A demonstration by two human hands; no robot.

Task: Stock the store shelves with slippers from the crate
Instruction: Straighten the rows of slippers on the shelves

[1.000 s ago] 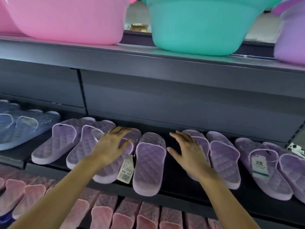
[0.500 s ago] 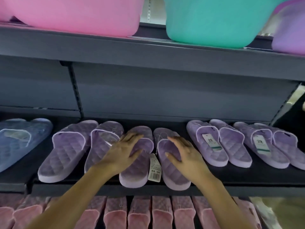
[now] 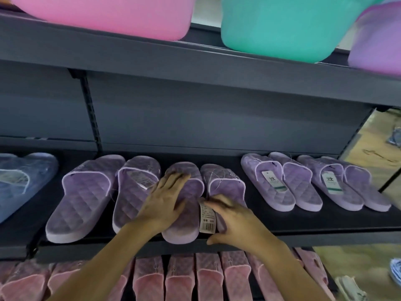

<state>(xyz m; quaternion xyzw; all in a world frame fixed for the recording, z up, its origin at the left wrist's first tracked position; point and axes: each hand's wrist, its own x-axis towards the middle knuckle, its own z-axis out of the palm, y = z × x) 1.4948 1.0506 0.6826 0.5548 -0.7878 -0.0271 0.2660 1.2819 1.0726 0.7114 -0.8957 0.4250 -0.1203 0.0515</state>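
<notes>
Quilted purple slippers lie in pairs along the dark middle shelf. My left hand rests flat, fingers spread, on the left slipper of the centre pair. My right hand covers the heel of the right slipper of that pair, fingers over it and thumb at the shelf's front edge. A white barcode tag hangs between the two slippers. One purple pair lies to the left and two tagged pairs to the right. No crate is in view.
Blue slippers lie at the shelf's far left. Pink slippers fill the shelf below. A pink basin, a teal basin and a purple basin stand on the shelf above. Loose slippers lie on the floor at right.
Both hands have drawn the centre pair together and straightened it. My right hand slid back from the strap to the heel beside the tag. The view shifted slightly.
</notes>
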